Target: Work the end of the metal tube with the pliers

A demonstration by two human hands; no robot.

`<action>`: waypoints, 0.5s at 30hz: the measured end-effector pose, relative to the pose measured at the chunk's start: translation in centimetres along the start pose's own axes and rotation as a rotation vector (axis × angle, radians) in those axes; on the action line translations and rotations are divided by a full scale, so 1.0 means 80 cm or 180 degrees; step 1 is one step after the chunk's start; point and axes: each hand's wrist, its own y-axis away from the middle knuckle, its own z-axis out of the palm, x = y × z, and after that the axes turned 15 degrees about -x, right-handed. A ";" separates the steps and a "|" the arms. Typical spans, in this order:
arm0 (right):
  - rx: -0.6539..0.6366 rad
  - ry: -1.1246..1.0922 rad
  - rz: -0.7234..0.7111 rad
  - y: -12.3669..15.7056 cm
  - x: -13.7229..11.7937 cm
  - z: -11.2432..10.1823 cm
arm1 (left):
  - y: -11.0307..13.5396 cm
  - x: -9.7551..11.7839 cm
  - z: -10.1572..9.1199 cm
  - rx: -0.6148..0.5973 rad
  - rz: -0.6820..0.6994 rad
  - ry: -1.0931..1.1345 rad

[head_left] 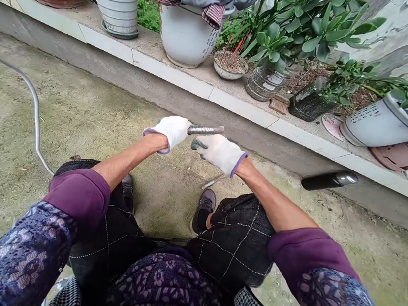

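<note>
My left hand [172,132], in a white knit glove with purple cuff, is closed around a short rod-like tool with a silvery, wrapped-looking shaft [207,129]. The tool points right and ends in a worn brownish tip; its other end is hidden in the glove. My right hand [221,152], gloved alike, is just below the tool's free end. Its grey-green coated fingers reach left and look loosely apart, with nothing visible in them. On the ground near my right shoe [205,205] lies a thin silvery rod [213,180], partly covered by my right hand and wrist.
A low tiled ledge [176,77] crosses ahead, bearing potted plants, a white pot [188,34] draped with cloths, a bowl with red sticks [230,67] and a small brush [279,103]. A black bottle [329,181] is by the ledge's base. A grey hose [36,112] curves at left.
</note>
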 end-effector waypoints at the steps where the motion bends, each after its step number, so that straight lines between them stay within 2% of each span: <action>1: -0.0026 0.0275 0.0067 0.002 -0.007 -0.005 | -0.001 0.000 0.004 -0.0018 -0.0037 -0.0145; 4: 0.0019 0.0294 0.0256 0.002 -0.001 -0.022 | 0.002 0.006 0.017 0.0039 -0.0027 -0.0655; 8: 0.0279 -0.0489 0.0154 -0.013 0.045 -0.028 | 0.013 0.017 0.020 -0.0231 0.0363 -0.0945; 11: 0.0244 -0.1337 0.0158 -0.024 0.071 -0.015 | 0.020 0.018 0.007 -0.0346 0.0477 -0.0486; 13: 0.0200 -0.1937 0.0199 -0.026 0.073 -0.001 | 0.022 0.014 -0.005 -0.0191 0.0453 0.0006; 15: 0.0085 -0.2080 0.0237 -0.025 0.062 0.011 | 0.021 0.006 -0.015 0.0037 0.0347 0.0375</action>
